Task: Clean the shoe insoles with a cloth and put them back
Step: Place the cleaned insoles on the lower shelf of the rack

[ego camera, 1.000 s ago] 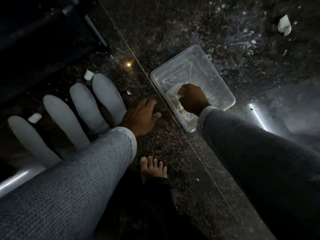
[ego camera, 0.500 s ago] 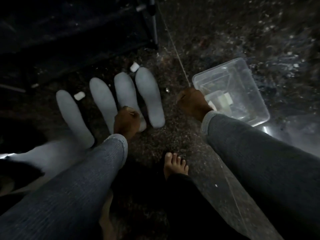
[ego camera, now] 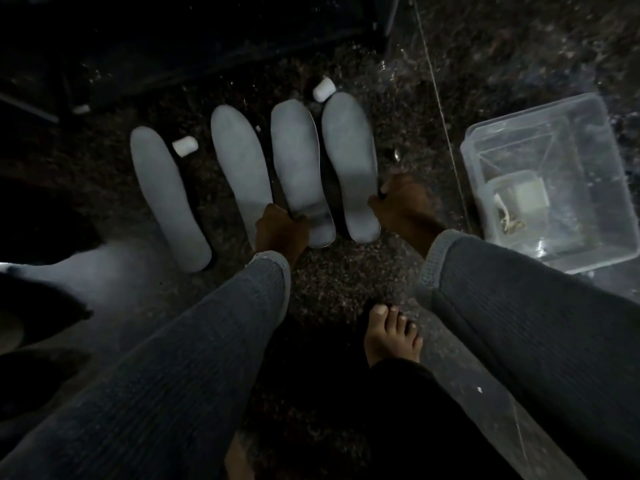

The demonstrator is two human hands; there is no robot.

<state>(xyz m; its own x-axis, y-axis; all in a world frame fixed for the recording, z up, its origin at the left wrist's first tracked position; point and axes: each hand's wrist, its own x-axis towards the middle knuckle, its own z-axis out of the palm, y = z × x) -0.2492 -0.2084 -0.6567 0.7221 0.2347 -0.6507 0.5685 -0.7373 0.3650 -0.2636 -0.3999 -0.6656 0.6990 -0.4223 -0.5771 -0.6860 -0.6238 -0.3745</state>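
Four pale grey insoles lie side by side on the dark speckled floor: the first insole (ego camera: 166,192), second insole (ego camera: 239,157), third insole (ego camera: 294,157) and rightmost insole (ego camera: 349,150). My left hand (ego camera: 282,226) is closed on the heel of the third insole, whose near end looks slightly raised. With its fingers curled, my right hand (ego camera: 401,202) touches the right edge of the rightmost insole near the heel. What it holds is hidden. A white cloth-like lump (ego camera: 528,195) sits in the clear plastic tub (ego camera: 533,109) to the right.
Two small white wads (ego camera: 185,146) (ego camera: 323,88) lie among the insoles. Dark furniture (ego camera: 207,29) runs along the far side. My bare foot (ego camera: 391,334) rests between my arms. A pale blurred shape (ego camera: 104,271) and dark forms fill the left edge.
My right hand left the tub and came over to the rightmost insole. My left hand moved from the bare floor onto the third insole's heel. The view swung left.
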